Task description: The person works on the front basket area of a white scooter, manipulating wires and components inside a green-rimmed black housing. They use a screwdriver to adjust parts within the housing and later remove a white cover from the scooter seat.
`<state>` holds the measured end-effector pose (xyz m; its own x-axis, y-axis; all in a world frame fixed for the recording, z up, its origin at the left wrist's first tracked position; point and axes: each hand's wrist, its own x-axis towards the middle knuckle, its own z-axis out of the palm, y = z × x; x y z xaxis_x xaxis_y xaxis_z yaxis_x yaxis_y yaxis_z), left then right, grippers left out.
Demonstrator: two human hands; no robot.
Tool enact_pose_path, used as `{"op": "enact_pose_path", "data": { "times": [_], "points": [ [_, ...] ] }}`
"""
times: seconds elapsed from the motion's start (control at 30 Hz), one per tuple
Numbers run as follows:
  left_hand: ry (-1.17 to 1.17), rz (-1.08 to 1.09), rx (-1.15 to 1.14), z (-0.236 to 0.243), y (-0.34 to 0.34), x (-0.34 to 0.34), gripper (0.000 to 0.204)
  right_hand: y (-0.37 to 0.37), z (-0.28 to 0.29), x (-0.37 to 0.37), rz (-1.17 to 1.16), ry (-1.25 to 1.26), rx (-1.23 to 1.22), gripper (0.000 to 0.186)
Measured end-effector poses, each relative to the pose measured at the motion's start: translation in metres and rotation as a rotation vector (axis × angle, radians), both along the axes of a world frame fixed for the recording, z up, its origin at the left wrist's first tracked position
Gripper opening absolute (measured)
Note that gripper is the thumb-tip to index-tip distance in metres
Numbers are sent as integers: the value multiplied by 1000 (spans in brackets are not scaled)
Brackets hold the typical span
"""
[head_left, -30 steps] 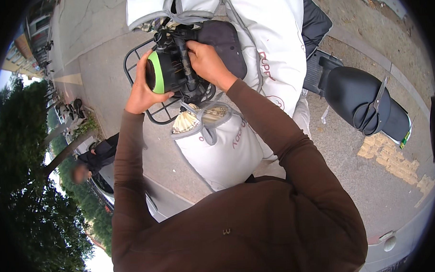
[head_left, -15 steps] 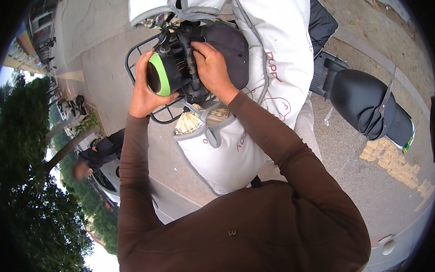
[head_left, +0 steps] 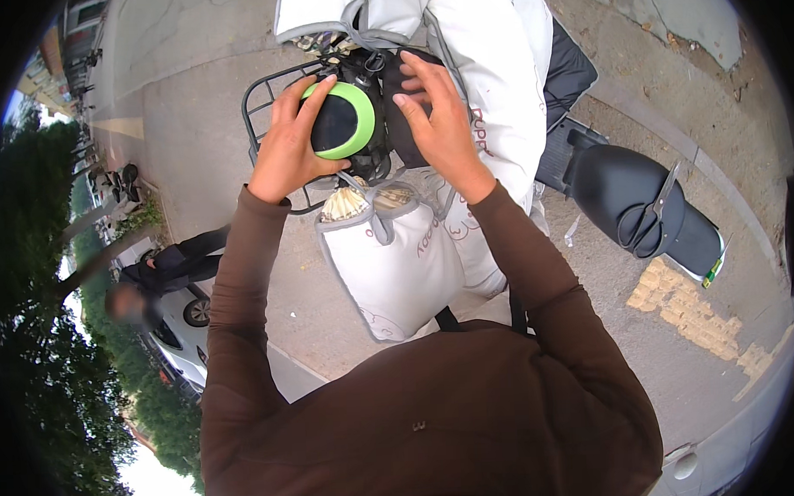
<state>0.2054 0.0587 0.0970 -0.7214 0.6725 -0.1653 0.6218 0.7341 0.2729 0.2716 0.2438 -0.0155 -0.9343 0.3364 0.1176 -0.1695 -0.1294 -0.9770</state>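
Observation:
My left hand (head_left: pixel 297 133) grips a black housing with a bright green oval rim and a dark face (head_left: pixel 339 119), on the scooter's handlebar assembly (head_left: pixel 377 166). To its right my right hand (head_left: pixel 436 115), fingers spread and curved with nothing visibly held, is over or against a dark padded panel (head_left: pixel 398 82). A dark wire basket (head_left: pixel 258 94) sits behind the housing at left. White padded covers with grey trim surround the bars: an upper piece (head_left: pixel 384 8), a long right piece (head_left: pixel 504 61) and a lower bag-like piece (head_left: pixel 389 274) with patterned lining.
A black scooter seat (head_left: pixel 618 188) with scissors (head_left: pixel 654 221) on it stands at right beside a footboard (head_left: pixel 555 146). Yellowish paving patches (head_left: pixel 679 304) mark the ground. At left are a person in dark clothing (head_left: pixel 179 264), a white car (head_left: pixel 187 360) and trees (head_left: pixel 43 365).
The green-rimmed housing has tilted rightward, its dark face now upward, covering much of the handlebar. My left hand moved right with it. My right hand left the bar, moved right and opened.

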Motion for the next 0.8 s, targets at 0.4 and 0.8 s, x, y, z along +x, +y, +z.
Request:
{"op": "enact_pose_path", "data": {
  "times": [0.4, 0.8],
  "points": [
    [-299, 320, 450, -23, -32, -4, 66, 70, 29, -89, 607, 544, 849, 18],
    [-267, 423, 522, -26, -26, 1, 53, 65, 23, -90, 770, 405, 862, 40]
  ]
}}
